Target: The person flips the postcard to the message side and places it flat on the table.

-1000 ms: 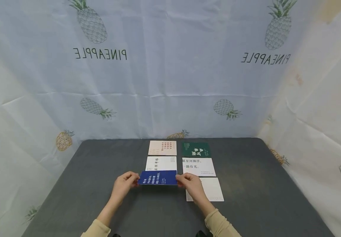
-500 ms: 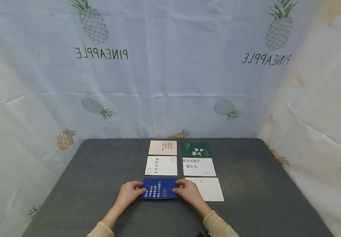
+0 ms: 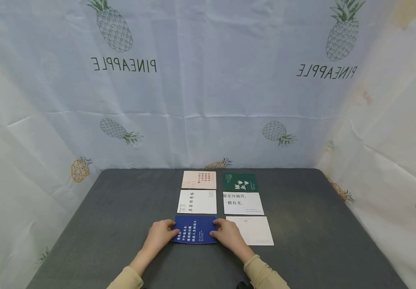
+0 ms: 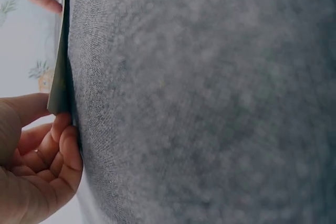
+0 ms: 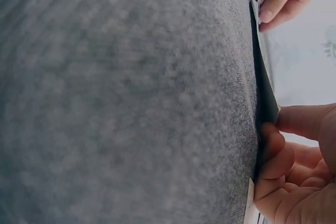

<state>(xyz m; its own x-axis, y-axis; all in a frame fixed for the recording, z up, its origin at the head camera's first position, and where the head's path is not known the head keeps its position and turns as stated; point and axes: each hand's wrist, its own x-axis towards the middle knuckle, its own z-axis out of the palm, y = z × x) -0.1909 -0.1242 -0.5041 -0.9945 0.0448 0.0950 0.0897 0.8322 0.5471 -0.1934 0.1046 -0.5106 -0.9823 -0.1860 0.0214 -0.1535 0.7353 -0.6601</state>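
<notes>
A blue card (image 3: 197,237) with white lettering lies almost flat at the front of the left column of cards. My left hand (image 3: 159,235) pinches its left edge between thumb and fingers, and my right hand (image 3: 228,234) pinches the right edge. In the left wrist view the card (image 4: 60,77) appears edge-on, its near side tilted slightly up off the dark tabletop (image 4: 184,98). From the right wrist, the card's underside (image 5: 268,95) shows, thumb above and curled fingers below. A cream card (image 3: 256,230) lies beside my right hand, its left part near the fingers.
Behind the blue card lie a white card (image 3: 204,204) and a pale pink card (image 3: 193,180). The right column holds a green card (image 3: 236,186) and a white lettered card (image 3: 247,206). A pineapple-print curtain (image 3: 200,92) surrounds the table's back and sides.
Both hands brought the blue card toward me and down, off the white card behind it, to the front of the left column. Over the last half second it has barely shifted.
</notes>
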